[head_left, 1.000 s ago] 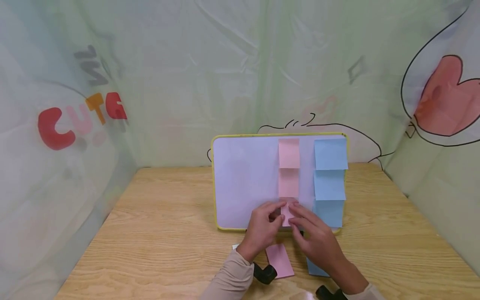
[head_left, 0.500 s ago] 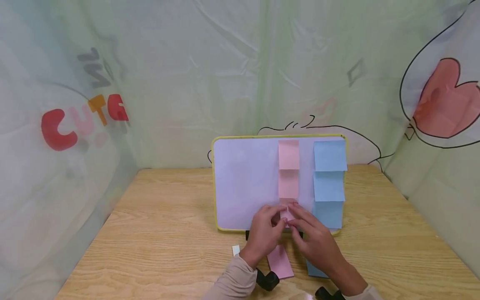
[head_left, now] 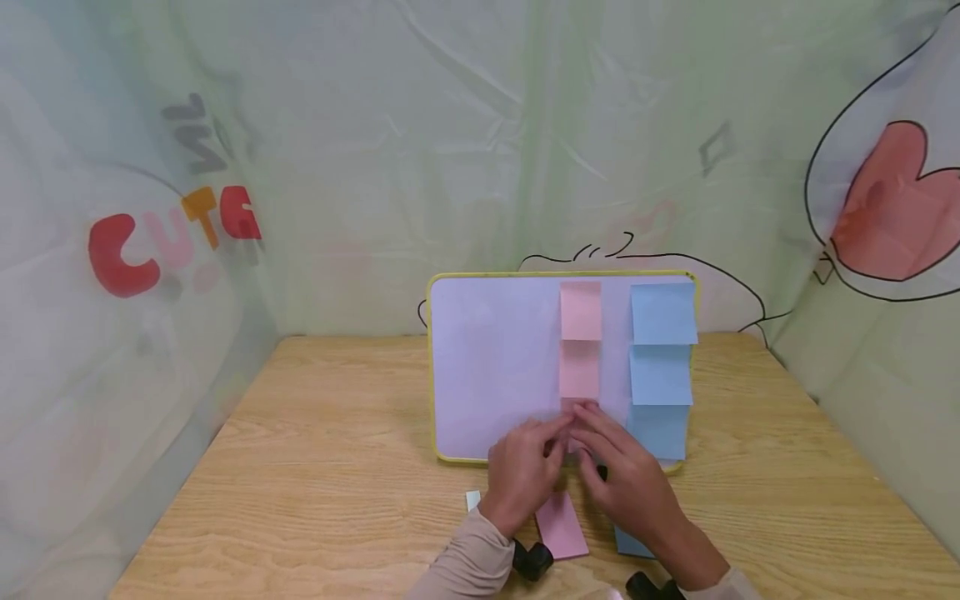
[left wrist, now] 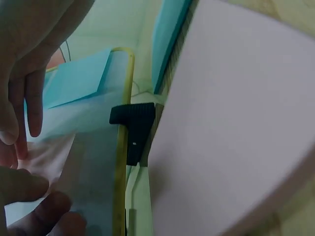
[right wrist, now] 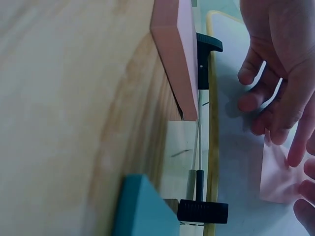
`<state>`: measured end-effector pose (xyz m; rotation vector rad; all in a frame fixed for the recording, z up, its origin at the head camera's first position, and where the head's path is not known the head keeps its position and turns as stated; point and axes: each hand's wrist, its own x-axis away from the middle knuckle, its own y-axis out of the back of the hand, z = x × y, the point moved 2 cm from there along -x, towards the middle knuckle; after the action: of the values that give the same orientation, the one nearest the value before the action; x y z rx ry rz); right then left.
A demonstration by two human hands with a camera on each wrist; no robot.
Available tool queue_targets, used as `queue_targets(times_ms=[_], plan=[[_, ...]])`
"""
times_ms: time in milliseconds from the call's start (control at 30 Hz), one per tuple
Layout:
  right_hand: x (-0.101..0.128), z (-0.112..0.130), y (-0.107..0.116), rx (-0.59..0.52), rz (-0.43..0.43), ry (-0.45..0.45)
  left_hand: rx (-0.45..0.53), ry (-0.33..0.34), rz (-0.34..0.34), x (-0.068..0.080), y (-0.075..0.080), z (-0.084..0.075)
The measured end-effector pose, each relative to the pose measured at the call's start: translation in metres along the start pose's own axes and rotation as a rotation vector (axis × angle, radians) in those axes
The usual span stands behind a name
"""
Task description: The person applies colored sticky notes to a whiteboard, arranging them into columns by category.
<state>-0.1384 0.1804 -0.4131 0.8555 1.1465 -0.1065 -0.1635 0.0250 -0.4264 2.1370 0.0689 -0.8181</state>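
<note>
A yellow-framed whiteboard [head_left: 487, 367] stands propped on the wooden table. It carries a column of pink sticky notes [head_left: 580, 310] and a column of three blue notes [head_left: 662, 312]. Both hands meet at the lowest pink note [head_left: 576, 408], near the board's bottom edge. My left hand [head_left: 543, 442] touches the note's left side with its fingertips. My right hand [head_left: 600, 437] lies over the note's right side with its fingers stretched out. The right wrist view shows this pink note [right wrist: 280, 177] flat against the board, with the left hand's fingers [right wrist: 266, 88] above it.
A pink note pad [head_left: 561, 523] and a blue pad [head_left: 628, 542] lie on the table under my wrists. A small white scrap [head_left: 472, 500] lies to their left. Black clip feet [right wrist: 203, 211] hold the board up. Printed plastic sheeting walls in the table.
Both hands have slid slightly down over the lowest pink note, which they now cover more. The board and pads have not moved.
</note>
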Motion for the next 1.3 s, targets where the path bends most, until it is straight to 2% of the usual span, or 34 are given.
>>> queue_targets(times_ms=[100,300,400,600,733,1133,1300], plan=[[-0.002,0.000,-0.003,0.007,-0.006,0.017,-0.079,-0.035,-0.002,0.001,0.001,0.001],[-0.005,-0.001,-0.005,0.048,0.052,0.011,-0.337,-0.228,-0.007,0.006,0.006,0.003],[-0.005,-0.002,-0.007,0.065,0.082,-0.001,-0.398,-0.284,0.014,0.010,0.009,0.002],[-0.003,-0.004,-0.009,0.126,0.158,-0.040,-0.417,-0.273,0.081,0.014,0.011,-0.001],[-0.002,-0.005,-0.006,0.173,0.181,-0.049,-0.428,-0.265,0.088,0.015,0.011,-0.001],[0.000,-0.009,0.012,0.286,0.158,-0.060,-0.426,-0.277,0.070,0.017,0.011,0.000],[-0.002,-0.003,0.010,0.292,0.118,-0.044,-0.434,-0.279,0.099,0.018,0.011,0.000]])
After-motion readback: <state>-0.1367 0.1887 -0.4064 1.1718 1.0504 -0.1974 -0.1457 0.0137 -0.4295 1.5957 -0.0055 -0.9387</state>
